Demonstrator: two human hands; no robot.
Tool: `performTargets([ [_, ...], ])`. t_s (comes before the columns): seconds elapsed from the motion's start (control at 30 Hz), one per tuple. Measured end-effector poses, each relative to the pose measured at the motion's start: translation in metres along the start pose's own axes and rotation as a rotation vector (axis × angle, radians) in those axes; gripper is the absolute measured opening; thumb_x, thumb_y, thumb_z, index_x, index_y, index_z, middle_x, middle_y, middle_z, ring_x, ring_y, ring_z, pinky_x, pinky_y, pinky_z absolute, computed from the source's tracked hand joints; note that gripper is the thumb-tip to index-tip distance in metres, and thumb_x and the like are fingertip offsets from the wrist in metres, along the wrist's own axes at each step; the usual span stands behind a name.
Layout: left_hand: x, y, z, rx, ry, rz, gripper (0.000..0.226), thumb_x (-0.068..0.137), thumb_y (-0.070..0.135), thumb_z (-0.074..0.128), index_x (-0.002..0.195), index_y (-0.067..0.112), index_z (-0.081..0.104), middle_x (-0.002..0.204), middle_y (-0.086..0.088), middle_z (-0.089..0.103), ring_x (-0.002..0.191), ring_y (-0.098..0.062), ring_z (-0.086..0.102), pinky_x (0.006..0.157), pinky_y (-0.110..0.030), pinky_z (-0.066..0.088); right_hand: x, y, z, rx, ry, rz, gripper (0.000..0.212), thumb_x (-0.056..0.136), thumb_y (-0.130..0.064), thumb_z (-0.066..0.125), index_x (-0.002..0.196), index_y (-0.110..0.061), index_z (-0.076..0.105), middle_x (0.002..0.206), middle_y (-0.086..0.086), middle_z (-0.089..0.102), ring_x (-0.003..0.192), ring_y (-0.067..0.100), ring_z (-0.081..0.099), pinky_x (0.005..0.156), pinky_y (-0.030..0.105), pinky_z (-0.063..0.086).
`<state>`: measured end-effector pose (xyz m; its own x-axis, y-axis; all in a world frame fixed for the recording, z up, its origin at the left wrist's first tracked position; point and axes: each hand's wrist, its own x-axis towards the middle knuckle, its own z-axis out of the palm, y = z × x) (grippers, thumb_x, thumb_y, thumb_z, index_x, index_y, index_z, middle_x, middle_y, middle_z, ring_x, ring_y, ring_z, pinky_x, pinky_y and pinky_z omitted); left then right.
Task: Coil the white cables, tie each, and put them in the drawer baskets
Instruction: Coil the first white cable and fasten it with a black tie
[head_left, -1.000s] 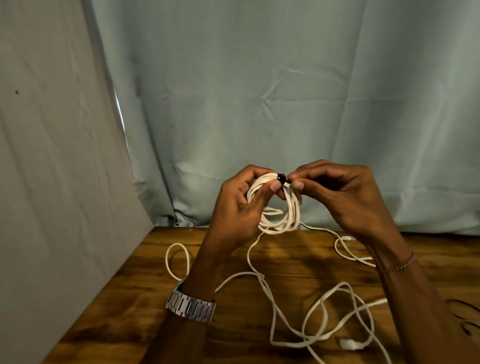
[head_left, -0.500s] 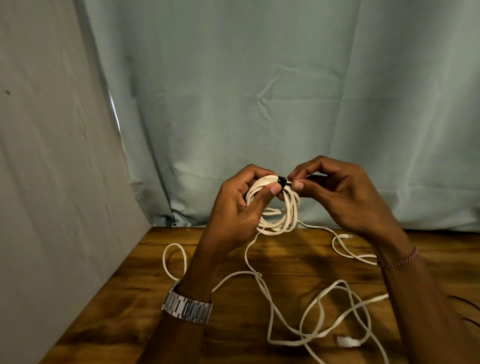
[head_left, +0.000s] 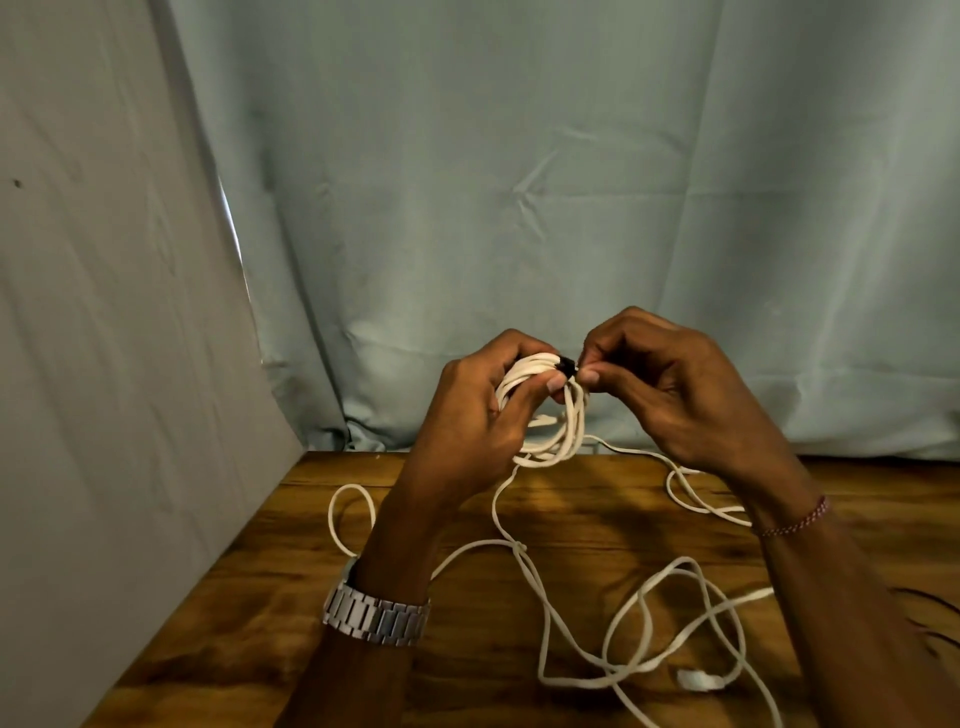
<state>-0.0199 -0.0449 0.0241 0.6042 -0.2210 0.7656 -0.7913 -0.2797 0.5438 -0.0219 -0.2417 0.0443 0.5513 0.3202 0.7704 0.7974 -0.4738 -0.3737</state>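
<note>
Currently tying off the first coil. Left hand (head_left: 483, 415) is gripping the coiled white cable (head_left: 558, 415), fingers curled round the bundle and thumb pressing across the top of the loops, holding it up in the air above the far edge of the wooden table (head_left: 249, 613). Right hand (head_left: 675, 395) is pinching a small black tie (head_left: 566, 365) at the top of the coil, thumb and forefinger closing on it right beside the left thumb; can't tell from here whether it's a band, clip or twist tie, or how far round it's sitting

To do this step well, I'd judge:
- left thumb should be clamping the loops right next to the tie so none are springing out while the right hand is working
- tie should be catching every strand; lower loops are fanning apart a bit, so checking the back side is worth it
- cinching snug, not crushing the cable

Tail from the coil is running down to the table and joining the loose white cable (head_left: 649, 623) sprawling there, white plug (head_left: 696, 680) lying at the near side. That slack looks uncoiled, so pulling hard on the bundle is risking dragging or snagging it

Drawer baskets aren't in view
</note>
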Motion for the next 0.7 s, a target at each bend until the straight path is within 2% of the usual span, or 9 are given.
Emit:
performTargets([
  [0.1, 0.0, -0.001, -0.001, 0.01, -0.026, 0.002, 0.012, 0.097, 0.018, 0.065, 0.105, 0.01, 0.067, 0.088, 0.001, 0.072, 0.081, -0.016, 0.067, 0.07, -0.027, 0.053, 0.0, -0.001, 0.002, 0.056, 0.005, 0.017, 0.015, 0.091, -0.026, 0.066, 0.093, -0.012, 0.071, 0.093, -0.003, 0.067, 0.087, 0.016, 0.068, 0.075, 0.023, 0.056],
  [0.23, -0.001, -0.005, 0.002, -0.019, -0.046, -0.019, 0.013, 0.097, 0.019, 0.064, 0.106, 0.011, 0.067, 0.09, -0.002, 0.071, 0.083, -0.02, 0.067, 0.073, -0.039, 0.055, -0.001, -0.003, -0.001, 0.103, -0.007, 0.049, 0.017, 0.086, -0.027, 0.069, 0.091, -0.012, 0.073, 0.089, -0.003, 0.069, 0.084, 0.019, 0.07, 0.073, 0.025, 0.057],
  [0.3, -0.001, -0.005, 0.005, -0.07, -0.027, -0.044, 0.014, 0.097, 0.017, 0.065, 0.108, 0.009, 0.067, 0.092, -0.004, 0.072, 0.085, -0.022, 0.068, 0.075, -0.04, 0.056, -0.001, -0.004, -0.003, 0.151, 0.012, 0.083, 0.017, 0.083, -0.025, 0.072, 0.091, -0.011, 0.075, 0.088, -0.002, 0.071, 0.083, 0.018, 0.071, 0.074, 0.028, 0.06],
  [0.37, -0.001, -0.005, 0.007, -0.121, -0.009, -0.066, 0.014, 0.096, 0.015, 0.065, 0.108, 0.008, 0.067, 0.092, -0.003, 0.072, 0.085, -0.018, 0.068, 0.074, -0.034, 0.056, -0.001, -0.004, -0.006, 0.191, 0.022, 0.114, 0.016, 0.081, -0.022, 0.075, 0.092, -0.01, 0.077, 0.087, -0.003, 0.073, 0.084, 0.018, 0.073, 0.077, 0.029, 0.061],
  [0.47, -0.001, -0.003, 0.006, -0.184, 0.003, -0.078, 0.011, 0.096, 0.01, 0.064, 0.106, 0.006, 0.067, 0.087, 0.005, 0.071, 0.079, -0.004, 0.066, 0.07, -0.017, 0.048, -0.003, -0.003, -0.011, 0.225, -0.019, 0.124, 0.015, 0.083, -0.016, 0.075, 0.097, -0.011, 0.079, 0.093, -0.005, 0.076, 0.091, 0.017, 0.073, 0.082, 0.028, 0.06],
  [0.57, -0.001, -0.002, 0.003, -0.237, 0.016, -0.092, 0.011, 0.095, 0.008, 0.064, 0.105, 0.004, 0.067, 0.086, 0.004, 0.072, 0.079, -0.002, 0.066, 0.071, -0.016, 0.049, -0.003, -0.004, -0.013, 0.273, -0.039, 0.14, 0.017, 0.086, -0.011, 0.073, 0.102, -0.011, 0.078, 0.098, -0.002, 0.077, 0.094, 0.018, 0.074, 0.082, 0.025, 0.06],
  [0.7, -0.001, -0.001, 0.002, -0.238, -0.002, -0.097, 0.012, 0.094, 0.011, 0.066, 0.105, 0.006, 0.067, 0.09, -0.003, 0.073, 0.082, -0.01, 0.068, 0.073, -0.021, 0.052, -0.004, -0.006, -0.01, 0.37, -0.01, 0.25, 0.019, 0.083, -0.013, 0.075, 0.102, -0.012, 0.077, 0.093, -0.004, 0.079, 0.088, 0.013, 0.076, 0.077, 0.019, 0.058],
])
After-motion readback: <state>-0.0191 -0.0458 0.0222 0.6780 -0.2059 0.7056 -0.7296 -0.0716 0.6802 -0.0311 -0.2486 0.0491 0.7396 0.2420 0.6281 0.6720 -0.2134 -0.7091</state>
